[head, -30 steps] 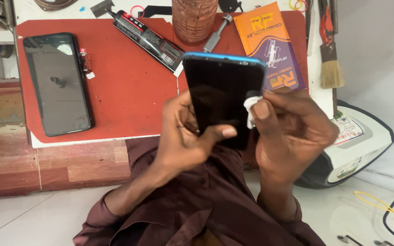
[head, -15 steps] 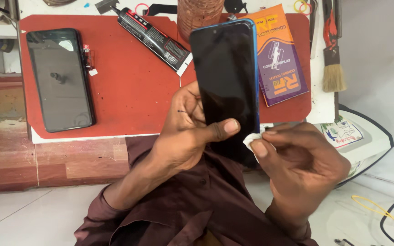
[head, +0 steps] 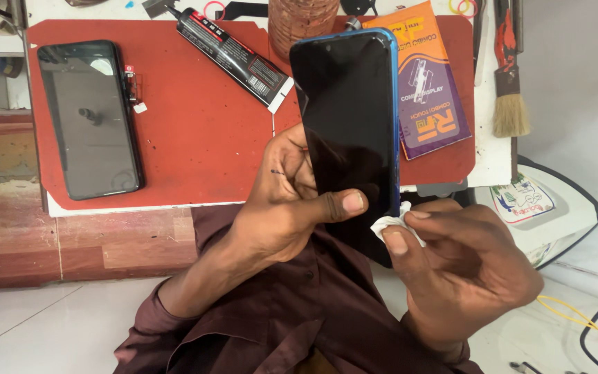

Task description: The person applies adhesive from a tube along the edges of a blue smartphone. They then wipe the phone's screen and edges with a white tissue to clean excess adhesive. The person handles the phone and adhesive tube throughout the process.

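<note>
Left hand [head: 282, 208] wraps blue-edged phone [head: 347, 118], thumb across lower glass, fingers behind; phone upright, tilted, raised over red mat [head: 195, 131]. Right hand [head: 458, 270] pinches white wipe [head: 396, 228] at phone's lower right edge. Risk: one-handed hold, thumb slides on glass, phone drops onto mat. Left of phone: glue tube [head: 233, 52], farther left spare dark screen [head: 91, 118]. Right of phone: orange-purple packet [head: 430, 97], brush [head: 509, 104]. Wipe perhaps damp, unclear
</note>
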